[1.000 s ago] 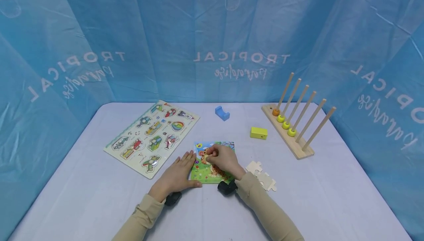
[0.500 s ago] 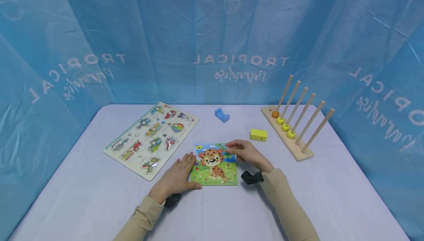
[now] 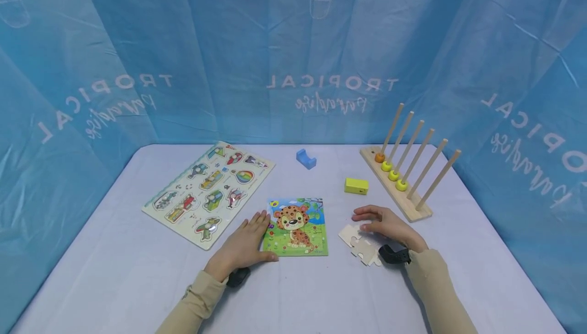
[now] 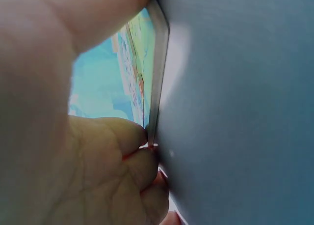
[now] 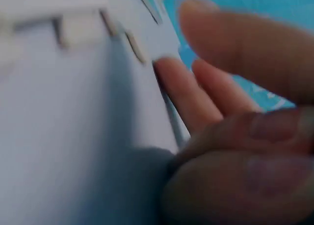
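Observation:
A square jigsaw puzzle with a spotted cub on green grass lies flat in the middle of the table. My left hand rests palm down at its left side, fingertips along the left edge and thumb by the near corner. In the left wrist view, the puzzle's side edge shows between thumb and fingers. Right of the puzzle, a few blank, pale jigsaw pieces lie together. Over their far right part hovers my right hand, fingers loosely bent and holding nothing. Pieces also appear, blurred, in the right wrist view.
A vehicle puzzle board lies at the left. A blue curved block sits at the back, with a yellow block nearer. At the right stands a wooden peg rack with several beads. Blue curtains enclose the table.
My right hand has left the cub picture and moved right to the loose pieces, uncovering the puzzle. My left hand has stayed at the puzzle's left edge.

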`<control>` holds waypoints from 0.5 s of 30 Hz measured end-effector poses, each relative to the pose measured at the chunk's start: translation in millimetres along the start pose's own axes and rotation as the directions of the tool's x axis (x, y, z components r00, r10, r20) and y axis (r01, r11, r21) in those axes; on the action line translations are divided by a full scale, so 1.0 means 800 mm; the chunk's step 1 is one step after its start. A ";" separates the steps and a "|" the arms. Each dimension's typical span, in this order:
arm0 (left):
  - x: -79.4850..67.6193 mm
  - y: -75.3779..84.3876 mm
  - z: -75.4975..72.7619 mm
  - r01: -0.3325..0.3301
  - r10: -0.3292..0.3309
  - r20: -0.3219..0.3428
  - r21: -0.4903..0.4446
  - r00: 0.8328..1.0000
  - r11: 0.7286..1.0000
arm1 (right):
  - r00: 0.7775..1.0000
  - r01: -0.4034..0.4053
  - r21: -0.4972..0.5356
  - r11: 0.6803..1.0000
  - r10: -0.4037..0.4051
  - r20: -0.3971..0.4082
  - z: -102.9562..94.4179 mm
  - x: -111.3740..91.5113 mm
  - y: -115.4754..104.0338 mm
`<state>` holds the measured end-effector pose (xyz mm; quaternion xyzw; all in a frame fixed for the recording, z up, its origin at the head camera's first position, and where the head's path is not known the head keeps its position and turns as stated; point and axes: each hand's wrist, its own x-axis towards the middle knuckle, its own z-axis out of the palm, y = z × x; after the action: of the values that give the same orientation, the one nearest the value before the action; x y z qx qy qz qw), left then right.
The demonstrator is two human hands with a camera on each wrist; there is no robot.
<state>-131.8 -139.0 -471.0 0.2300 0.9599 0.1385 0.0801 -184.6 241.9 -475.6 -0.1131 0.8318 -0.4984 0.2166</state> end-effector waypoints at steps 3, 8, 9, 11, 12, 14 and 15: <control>0.001 0.000 0.000 0.000 0.000 -0.001 0.001 1.000 1.000 | 0.998 0.053 -0.045 0.998 -0.052 0.021 -0.003 -0.008 0.007; 0.001 0.000 0.000 0.001 -0.001 0.003 -0.005 1.000 1.000 | 0.996 0.088 -0.108 0.990 -0.085 0.029 0.003 -0.010 0.005; 0.001 -0.001 0.000 0.002 -0.002 0.005 -0.005 1.000 1.000 | 0.996 0.088 -0.114 0.990 -0.085 0.028 0.005 -0.009 0.004; 0.001 -0.001 0.001 0.005 -0.005 0.008 -0.001 1.000 1.000 | 0.996 0.084 -0.132 0.988 -0.082 0.022 0.008 -0.008 0.003; 0.001 -0.001 0.001 0.005 -0.005 0.008 -0.001 1.000 1.000 | 0.996 0.083 -0.142 0.986 -0.081 0.019 0.009 -0.008 0.003; 0.002 -0.002 0.002 0.005 -0.005 0.006 0.003 1.000 1.000 | 0.997 0.078 -0.155 0.985 -0.077 0.011 0.010 -0.007 0.001; 0.001 -0.002 0.002 0.003 -0.003 0.004 0.001 1.000 1.000 | 0.997 0.076 -0.159 0.984 -0.076 0.007 0.011 -0.007 0.001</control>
<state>-133.2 -139.7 -472.8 0.2287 0.9602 0.1375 0.0820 -175.3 237.6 -478.2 -0.1621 0.8640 -0.4381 0.1879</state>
